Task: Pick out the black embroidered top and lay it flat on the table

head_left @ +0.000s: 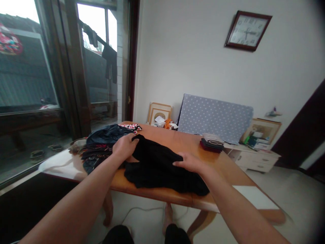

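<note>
Black garment [162, 169] bunched on the worktop [182, 145]
My left fingers [133, 140] curl closed on it; my right fingers [185, 162] lie open on top; folded clothes [212, 143] sit at two o'clock.

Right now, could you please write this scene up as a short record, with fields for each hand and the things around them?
Left hand: grips a soft black cloth garment
Right hand: rests flat on that garment
Surface: honey-brown wooden table
Left of garment: heap of dark clothes
Far right: folded stack of striped and dark cloth
</note>
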Tool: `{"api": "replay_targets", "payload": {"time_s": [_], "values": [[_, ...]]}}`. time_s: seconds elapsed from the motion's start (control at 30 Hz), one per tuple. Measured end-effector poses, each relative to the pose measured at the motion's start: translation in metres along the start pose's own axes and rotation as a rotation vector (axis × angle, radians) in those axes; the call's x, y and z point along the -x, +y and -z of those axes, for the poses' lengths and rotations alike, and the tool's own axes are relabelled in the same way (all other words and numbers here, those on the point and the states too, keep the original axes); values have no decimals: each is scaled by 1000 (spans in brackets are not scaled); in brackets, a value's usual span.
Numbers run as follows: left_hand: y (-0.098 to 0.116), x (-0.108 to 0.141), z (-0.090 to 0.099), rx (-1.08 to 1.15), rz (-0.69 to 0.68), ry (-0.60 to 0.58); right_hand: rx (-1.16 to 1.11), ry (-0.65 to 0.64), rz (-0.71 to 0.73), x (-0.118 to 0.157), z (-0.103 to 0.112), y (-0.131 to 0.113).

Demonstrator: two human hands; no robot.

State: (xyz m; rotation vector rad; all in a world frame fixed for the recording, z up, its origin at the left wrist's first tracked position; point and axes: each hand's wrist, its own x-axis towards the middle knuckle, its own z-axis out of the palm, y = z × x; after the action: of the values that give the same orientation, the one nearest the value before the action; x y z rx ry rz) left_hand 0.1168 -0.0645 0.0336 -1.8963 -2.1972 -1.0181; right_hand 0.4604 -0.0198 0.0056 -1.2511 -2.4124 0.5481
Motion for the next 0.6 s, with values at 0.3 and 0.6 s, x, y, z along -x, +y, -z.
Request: {"api": "replay_targets", "payload": {"time_s": [0.3,0.6], "values": [[-11,-22,8,530,102,416,503,190,-419,26,26,38],[41,21,0,833,-10,-252,63,730,-350,35,36,20]]}}
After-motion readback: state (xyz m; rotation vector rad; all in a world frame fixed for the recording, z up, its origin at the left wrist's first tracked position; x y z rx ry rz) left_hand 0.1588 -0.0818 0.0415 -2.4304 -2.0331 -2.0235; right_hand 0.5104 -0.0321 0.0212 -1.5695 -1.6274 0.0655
